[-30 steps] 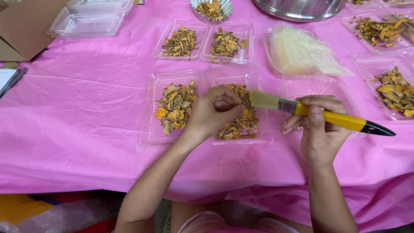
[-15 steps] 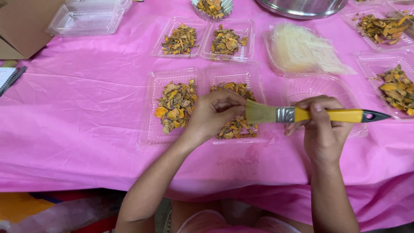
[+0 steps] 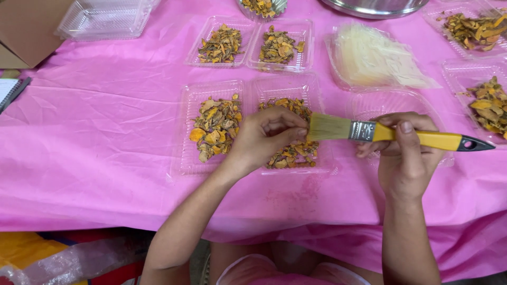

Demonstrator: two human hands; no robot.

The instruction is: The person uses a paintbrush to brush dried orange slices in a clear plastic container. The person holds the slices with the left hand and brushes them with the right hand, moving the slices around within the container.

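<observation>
Head view — trays (image 3: 214, 158) around brush (image 3: 391, 134)

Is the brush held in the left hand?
No, the right hand grips the yellow handle of the brush, while the left hand pinches something at its bristles over a tray.

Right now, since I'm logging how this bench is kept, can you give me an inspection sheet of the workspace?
Surface: pink cloth, wrinkled, covers the table.
Job's things: yellow-handled brush; clear tray of dried orange-brown pieces under the left hand, a twin tray beside it.
Clutter: more filled trays at the far edge, empty stacked trays, pale sheets in a packet, metal bowl, cardboard box, notebook.
Fingers: left hand pinches something at the bristles; right hand grips the brush handle.
Cables: nothing seen.
Surroundings: plastic wrap below the table.
</observation>
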